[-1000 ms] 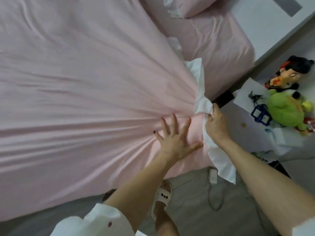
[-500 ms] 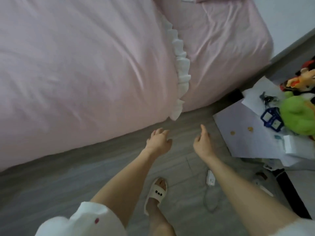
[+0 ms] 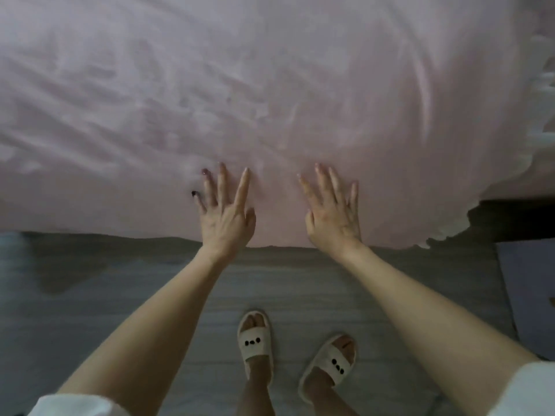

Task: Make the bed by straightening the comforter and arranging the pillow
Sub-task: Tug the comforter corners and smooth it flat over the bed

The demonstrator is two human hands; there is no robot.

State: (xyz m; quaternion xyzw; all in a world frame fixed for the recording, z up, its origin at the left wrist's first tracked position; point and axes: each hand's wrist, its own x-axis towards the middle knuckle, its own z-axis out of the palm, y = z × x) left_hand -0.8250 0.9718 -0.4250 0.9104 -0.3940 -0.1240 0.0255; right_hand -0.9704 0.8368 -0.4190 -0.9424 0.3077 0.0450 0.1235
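Note:
The pink comforter covers the bed and fills the upper half of the head view, with soft wrinkles across it. Its white ruffled trim runs down the right edge. My left hand lies flat on the comforter near the bed's side edge, fingers straight and spread. My right hand lies flat beside it, about a hand's width to the right, fingers also straight. Neither hand holds anything. The pillow is out of view.
Grey wood-look floor runs along the bed's near side. My feet in cream slippers stand close to the bed. A pale bluish-grey surface sits at the right edge, with a dark gap above it.
My right hand let go of the ruffled corner, both hands dropped away, and I stepped left along the bed. Both hands now lie flat on the comforter.

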